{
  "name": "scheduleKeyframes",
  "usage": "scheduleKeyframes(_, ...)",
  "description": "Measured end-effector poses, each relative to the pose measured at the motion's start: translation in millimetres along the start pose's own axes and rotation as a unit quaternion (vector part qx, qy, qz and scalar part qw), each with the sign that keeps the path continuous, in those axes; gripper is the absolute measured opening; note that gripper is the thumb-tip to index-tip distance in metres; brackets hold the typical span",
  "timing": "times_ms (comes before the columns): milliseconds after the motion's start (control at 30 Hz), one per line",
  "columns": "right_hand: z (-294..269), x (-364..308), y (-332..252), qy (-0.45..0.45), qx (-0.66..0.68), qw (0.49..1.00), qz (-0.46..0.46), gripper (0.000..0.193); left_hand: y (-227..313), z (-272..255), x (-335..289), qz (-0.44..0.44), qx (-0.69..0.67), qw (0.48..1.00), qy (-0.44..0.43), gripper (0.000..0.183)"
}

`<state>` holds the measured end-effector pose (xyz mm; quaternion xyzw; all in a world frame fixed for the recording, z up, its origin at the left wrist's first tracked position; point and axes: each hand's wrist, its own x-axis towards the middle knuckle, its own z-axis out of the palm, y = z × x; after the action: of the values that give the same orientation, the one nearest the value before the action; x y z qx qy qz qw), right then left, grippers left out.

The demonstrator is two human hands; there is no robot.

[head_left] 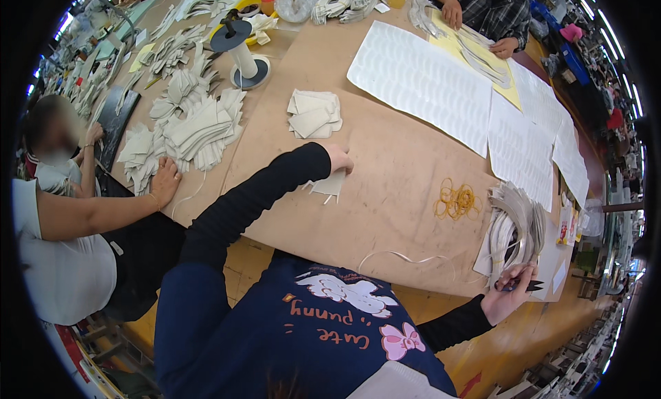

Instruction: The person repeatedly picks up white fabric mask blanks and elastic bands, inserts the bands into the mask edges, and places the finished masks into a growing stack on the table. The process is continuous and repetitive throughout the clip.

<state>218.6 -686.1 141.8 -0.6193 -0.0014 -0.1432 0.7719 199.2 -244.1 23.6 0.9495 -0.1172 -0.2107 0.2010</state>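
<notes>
My left hand [339,159] is over the middle of the brown table, its fingers closed on a small pale fabric piece [330,184] with narrow strips at its lower edge. Just beyond it lies a loose stack of similar cream pieces [315,114]. At the table's near right corner, my right hand [506,299] is closed around dark thread snips [531,286], whose tips point right. That hand is beside a bundle of curved pale strips [513,223]. A thin white cord [406,255] lies along the near table edge.
Yellow rubber bands [457,199] lie right of centre. White sheets [421,79] cover the far right. A cord spool [242,58] stands near heaped cream pieces [196,127]. A co-worker's hand [165,182] rests at left; another person's hands [451,12] handle strips at the far side.
</notes>
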Motion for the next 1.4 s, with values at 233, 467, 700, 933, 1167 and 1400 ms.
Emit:
scheduleKeyframes(233,-28,-4,-9,0.069,-0.068,0.995,-0.012,0.015,-14,21,7,0.017,-0.022,0.993,0.119,0.056)
scheduleKeyframes(467,-78,12,-57,0.337,0.046,0.912,-0.230,0.026,-40,58,-44,-0.078,-0.331,0.909,0.240,0.046)
scheduleKeyframes(700,-110,26,-113,0.336,0.014,0.856,-0.394,0.016,-73,114,-148,-0.320,-0.197,0.712,0.593,0.057)
scheduleKeyframes(933,-2,63,-57,-0.074,-0.141,0.966,-0.202,0.010,64,60,-131,-0.086,-0.404,0.721,0.556,0.033)
scheduleKeyframes(1167,137,-64,32,-0.489,-0.043,0.847,0.206,0.007,183,49,-98,0.077,-0.544,0.691,0.469,0.029)
scheduleKeyframes(1400,165,-97,58,-0.557,-0.108,0.821,0.058,0.025,157,68,-122,-0.027,-0.773,0.538,0.336,0.023)
